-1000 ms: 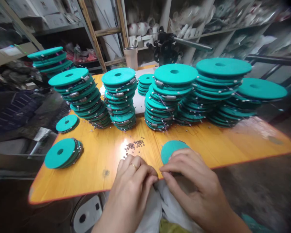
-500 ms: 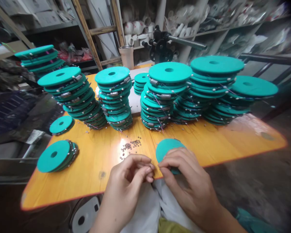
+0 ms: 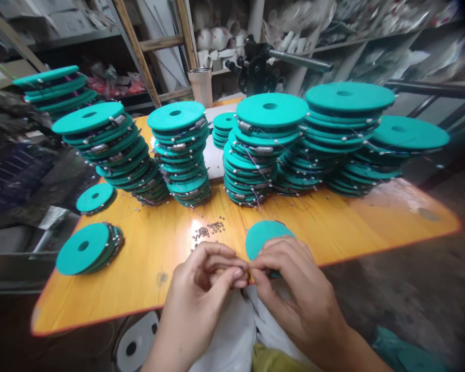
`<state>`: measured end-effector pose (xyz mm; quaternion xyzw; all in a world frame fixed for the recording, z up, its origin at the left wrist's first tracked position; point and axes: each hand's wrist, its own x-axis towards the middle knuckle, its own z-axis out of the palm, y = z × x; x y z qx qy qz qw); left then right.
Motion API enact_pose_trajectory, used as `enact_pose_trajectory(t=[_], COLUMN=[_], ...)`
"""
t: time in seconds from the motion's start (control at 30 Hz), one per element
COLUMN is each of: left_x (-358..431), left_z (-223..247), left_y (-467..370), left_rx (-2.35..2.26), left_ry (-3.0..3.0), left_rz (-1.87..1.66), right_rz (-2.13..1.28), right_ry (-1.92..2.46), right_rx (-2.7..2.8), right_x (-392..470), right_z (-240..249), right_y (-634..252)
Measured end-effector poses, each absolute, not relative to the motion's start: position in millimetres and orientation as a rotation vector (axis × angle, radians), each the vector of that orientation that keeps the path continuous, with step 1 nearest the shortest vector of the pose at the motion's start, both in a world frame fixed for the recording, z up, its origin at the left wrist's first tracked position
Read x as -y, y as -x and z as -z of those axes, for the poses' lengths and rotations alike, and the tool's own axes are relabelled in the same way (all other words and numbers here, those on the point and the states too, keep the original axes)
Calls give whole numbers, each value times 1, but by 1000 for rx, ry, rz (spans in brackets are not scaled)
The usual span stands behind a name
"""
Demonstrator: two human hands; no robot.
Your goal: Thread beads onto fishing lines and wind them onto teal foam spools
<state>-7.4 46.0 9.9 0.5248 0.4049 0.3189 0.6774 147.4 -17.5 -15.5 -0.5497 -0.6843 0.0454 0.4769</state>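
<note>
My left hand (image 3: 211, 292) is pinched closed above the table's front edge, thumb against the curled fingers; what sits between the tips is too small to make out. Close beside it, my right hand (image 3: 294, 289) also pinches, its fingertips meeting those of the left. Anything in that pinch is hidden or too fine to see. Behind my right fingers lies a green foam disc (image 3: 269, 235), partly covered by the hand. A scatter of small dark beads (image 3: 209, 228) lies on the wood beyond my left hand.
Stacks of green foam spools (image 3: 178, 150) wound with line and pinned stand across the back of the wooden table (image 3: 139, 258). A short stack (image 3: 83, 249) and a small spool (image 3: 95, 198) lie at left. A cup (image 3: 200, 88) and a black metal device (image 3: 256, 64) stand behind.
My fingertips have come together, the right hand moving slightly left to meet the left. The view has shifted a little; the spools and beads stay in place.
</note>
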Motion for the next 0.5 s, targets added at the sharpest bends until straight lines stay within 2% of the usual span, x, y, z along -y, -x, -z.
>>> enact_pose_trajectory(t=[0.27,0.5], left_x=[-45,-45], left_z=[-9,-9], left_y=[11,11], left_rx=[-954,-915], left_ry=[-1478,-1369], left_rz=[-695,-742], right_rz=[-149,-144], right_ry=[1311,1324], right_rx=[1667,1660], right_x=[19,19], right_z=[13,14], right_y=[-150,-148])
